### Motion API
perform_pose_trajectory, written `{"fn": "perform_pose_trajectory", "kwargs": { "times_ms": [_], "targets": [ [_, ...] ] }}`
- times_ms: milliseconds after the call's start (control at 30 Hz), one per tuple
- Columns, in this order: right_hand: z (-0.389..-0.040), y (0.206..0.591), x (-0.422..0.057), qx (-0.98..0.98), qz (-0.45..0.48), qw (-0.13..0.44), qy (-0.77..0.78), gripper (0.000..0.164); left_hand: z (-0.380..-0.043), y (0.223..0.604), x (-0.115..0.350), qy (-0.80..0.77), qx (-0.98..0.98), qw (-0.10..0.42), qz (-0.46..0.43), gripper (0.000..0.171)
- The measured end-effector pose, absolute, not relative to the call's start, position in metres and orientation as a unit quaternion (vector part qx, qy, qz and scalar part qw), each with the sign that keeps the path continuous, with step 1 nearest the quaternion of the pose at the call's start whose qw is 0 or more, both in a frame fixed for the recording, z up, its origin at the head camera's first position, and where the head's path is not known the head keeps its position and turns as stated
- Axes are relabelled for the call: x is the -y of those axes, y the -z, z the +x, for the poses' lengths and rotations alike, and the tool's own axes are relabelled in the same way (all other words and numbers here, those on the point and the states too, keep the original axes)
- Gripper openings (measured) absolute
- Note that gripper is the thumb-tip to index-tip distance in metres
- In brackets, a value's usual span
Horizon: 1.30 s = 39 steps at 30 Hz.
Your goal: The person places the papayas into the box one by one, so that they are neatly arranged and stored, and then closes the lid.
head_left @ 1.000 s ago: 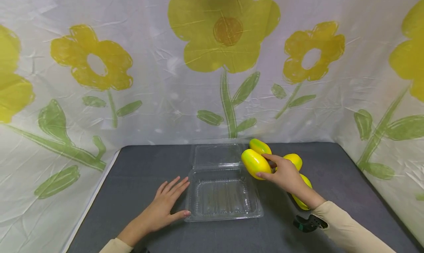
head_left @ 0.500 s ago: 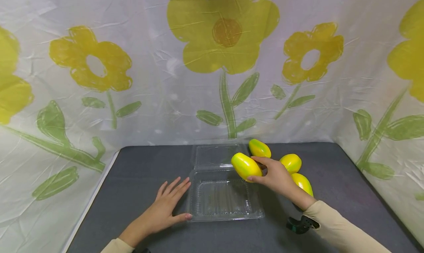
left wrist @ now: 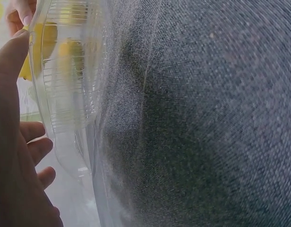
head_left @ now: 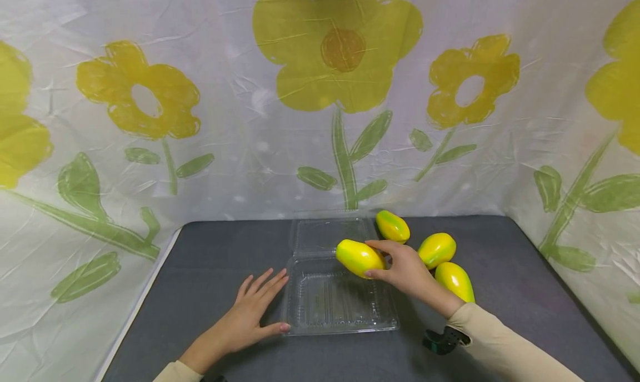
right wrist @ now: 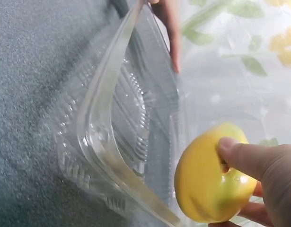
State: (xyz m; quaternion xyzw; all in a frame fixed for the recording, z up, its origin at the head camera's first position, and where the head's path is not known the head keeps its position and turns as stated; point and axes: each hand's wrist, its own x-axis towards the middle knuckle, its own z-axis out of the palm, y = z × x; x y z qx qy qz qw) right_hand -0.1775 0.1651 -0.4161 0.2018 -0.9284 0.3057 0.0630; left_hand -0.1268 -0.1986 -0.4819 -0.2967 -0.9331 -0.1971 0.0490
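Note:
My right hand (head_left: 407, 268) holds a yellow-green oblong fruit (head_left: 358, 257), thumb on one side and fingers on the other. In the right wrist view the thumb lies beside the dimple at the end of the fruit (right wrist: 211, 184). The fruit hangs over the right back part of a clear plastic clamshell box (head_left: 332, 331), whose lid (head_left: 325, 235) lies folded back, away from me. My left hand (head_left: 245, 315) is spread flat at the box's left edge, thumb and fingertips at the rim. In the left wrist view the thumb (left wrist: 13, 54) is against the clear rim.
Right of the box lie three more such fruits: one at the back (head_left: 393, 226), a middle one (head_left: 437, 250) and a nearer one (head_left: 455, 282) beside my right forearm. A dark grey cloth (head_left: 215, 254) covers the table. Behind it hangs a flower-print curtain (head_left: 240, 149).
My right hand has carried the fruit leftward from beside the other fruits to above the box, with the fruit turning more level. My left hand has stayed at the box's edge.

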Motion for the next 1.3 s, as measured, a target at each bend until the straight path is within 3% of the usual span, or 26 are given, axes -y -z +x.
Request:
{"fn": "perform_pose_trajectory", "kwargs": {
  "times_ms": [300, 833, 1300],
  "targets": [
    [-0.178, 0.423, -0.154, 0.922, 0.226, 0.076, -0.304, 0.068, -0.127, 0.483, 0.199, 0.198, 0.932, 0.053, -0.299, 0.092],
    [-0.180, 0.426, -0.131, 0.920, 0.232, 0.045, -0.312, 0.065, -0.125, 0.482, 0.197, 0.208, 0.930, 0.052, -0.300, 0.084],
    [-0.185, 0.431, -0.111, 0.919, 0.261, 0.052, -0.291, 0.064, -0.126, 0.483, 0.197, 0.196, 0.929, 0.071, -0.307, 0.089]
  ]
}}
